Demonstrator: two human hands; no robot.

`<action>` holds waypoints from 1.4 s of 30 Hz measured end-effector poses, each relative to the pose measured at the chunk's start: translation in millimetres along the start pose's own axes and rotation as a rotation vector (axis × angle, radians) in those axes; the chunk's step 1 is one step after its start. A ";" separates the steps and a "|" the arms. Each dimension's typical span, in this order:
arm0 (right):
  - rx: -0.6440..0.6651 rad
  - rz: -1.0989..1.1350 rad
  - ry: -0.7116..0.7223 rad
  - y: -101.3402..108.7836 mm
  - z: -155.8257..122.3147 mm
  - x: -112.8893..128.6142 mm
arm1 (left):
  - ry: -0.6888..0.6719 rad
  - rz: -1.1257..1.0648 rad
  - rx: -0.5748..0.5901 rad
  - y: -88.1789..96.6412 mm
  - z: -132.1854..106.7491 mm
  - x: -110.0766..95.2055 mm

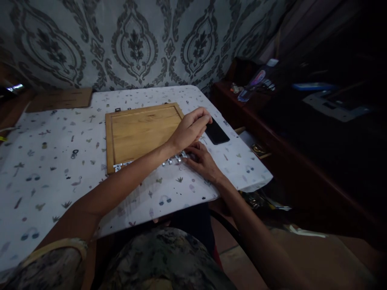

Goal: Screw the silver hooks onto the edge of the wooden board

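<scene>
A framed wooden panel (142, 131) lies flat on the patterned white tablecloth (90, 193). My left hand (192, 127) is over the panel's right end, its fingers curled in a pinch; whatever they may hold is hidden. Just below it, my right hand (202, 161) has thumb and fingers closed around the end of a row of small silver metal pieces (171, 161) along the panel's near edge. Another silver metal fitting (117, 167) sits at the near left corner, and my left forearm covers part of that edge.
A black phone (216, 131) lies right of my left hand. Cardboard (60, 98) rests at the far left, with small dark fittings (117, 109) behind the panel. On the right are a dark red cabinet with a clear bottle (256, 80) and a partly open drawer (254, 145).
</scene>
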State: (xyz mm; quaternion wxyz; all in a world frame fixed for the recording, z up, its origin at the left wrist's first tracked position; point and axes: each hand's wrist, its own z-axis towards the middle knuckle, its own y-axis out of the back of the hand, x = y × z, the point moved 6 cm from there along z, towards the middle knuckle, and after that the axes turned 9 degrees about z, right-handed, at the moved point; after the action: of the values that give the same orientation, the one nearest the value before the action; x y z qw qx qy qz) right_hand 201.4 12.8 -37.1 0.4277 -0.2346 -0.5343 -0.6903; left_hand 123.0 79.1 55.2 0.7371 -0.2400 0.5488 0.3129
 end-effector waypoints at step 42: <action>0.012 -0.025 -0.011 -0.6 0.0 -5.1 | -0.193 -0.021 -0.233 23.7 -6.7 1.6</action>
State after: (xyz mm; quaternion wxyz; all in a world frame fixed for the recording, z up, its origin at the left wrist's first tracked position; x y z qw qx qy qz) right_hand 203.5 14.6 -41.4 0.4176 -0.2293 -0.5438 -0.6909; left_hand 101.7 91.1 51.5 0.7567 -0.2987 0.4329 0.3882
